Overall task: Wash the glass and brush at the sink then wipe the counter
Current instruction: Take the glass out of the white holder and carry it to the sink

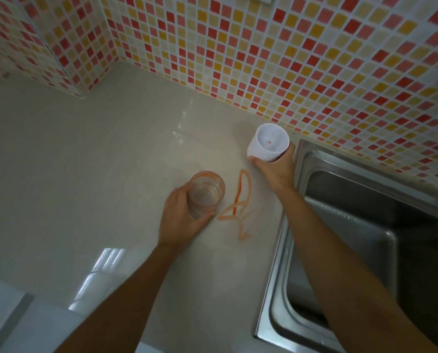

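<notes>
the left hand (181,217) wraps its fingers round a clear, orange-tinged drinking glass (205,193) standing on the pale glossy table (85,174), likely to carry it to the steel sink (365,225) on the right. the right hand (274,169) grips a white plastic cup (267,143) near the sink's rim. orange smears (238,207) lie between them. no brush is visible; the cup's contents are unclear.

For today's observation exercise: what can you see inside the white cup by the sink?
Inside the white cup, held by the right hand, a small red spot shows on its pale bottom. No brush is visible. The near inner wall is hidden by the rim's angle.
</notes>
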A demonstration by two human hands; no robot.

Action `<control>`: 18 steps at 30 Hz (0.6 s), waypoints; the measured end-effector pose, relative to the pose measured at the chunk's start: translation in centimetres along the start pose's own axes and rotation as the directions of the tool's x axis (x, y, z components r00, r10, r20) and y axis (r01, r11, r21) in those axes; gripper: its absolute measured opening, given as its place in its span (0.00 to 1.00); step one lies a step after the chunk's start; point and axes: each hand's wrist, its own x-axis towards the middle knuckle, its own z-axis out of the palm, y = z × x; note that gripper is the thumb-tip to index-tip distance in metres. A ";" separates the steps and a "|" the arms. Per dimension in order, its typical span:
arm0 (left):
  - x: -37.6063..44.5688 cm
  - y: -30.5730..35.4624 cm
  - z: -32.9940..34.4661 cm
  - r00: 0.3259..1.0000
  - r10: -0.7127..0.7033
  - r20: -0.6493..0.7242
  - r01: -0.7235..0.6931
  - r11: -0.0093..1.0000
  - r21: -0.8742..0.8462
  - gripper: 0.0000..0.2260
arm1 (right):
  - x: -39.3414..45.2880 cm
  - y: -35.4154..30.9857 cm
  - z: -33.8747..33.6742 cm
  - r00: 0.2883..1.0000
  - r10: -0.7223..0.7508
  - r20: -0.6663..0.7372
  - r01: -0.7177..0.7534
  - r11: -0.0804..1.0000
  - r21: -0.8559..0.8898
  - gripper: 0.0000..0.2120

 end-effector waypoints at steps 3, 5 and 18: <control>0.1 -0.3 0.0 1.000 -0.005 0.030 0.005 1.000 -0.014 0.35 | -0.2 0.1 0.2 1.000 -0.010 0.002 0.010 1.000 -0.019 0.44; 0.0 -0.3 -0.2 0.999 -0.002 0.042 0.004 0.999 -0.051 0.37 | -0.2 0.0 0.2 1.000 0.017 0.023 -0.016 0.999 -0.036 0.43; -0.7 3.0 -1.5 0.997 -0.051 0.060 0.062 0.976 -0.210 0.35 | -5.3 1.0 -6.0 0.994 0.076 0.078 -0.077 0.997 0.003 0.32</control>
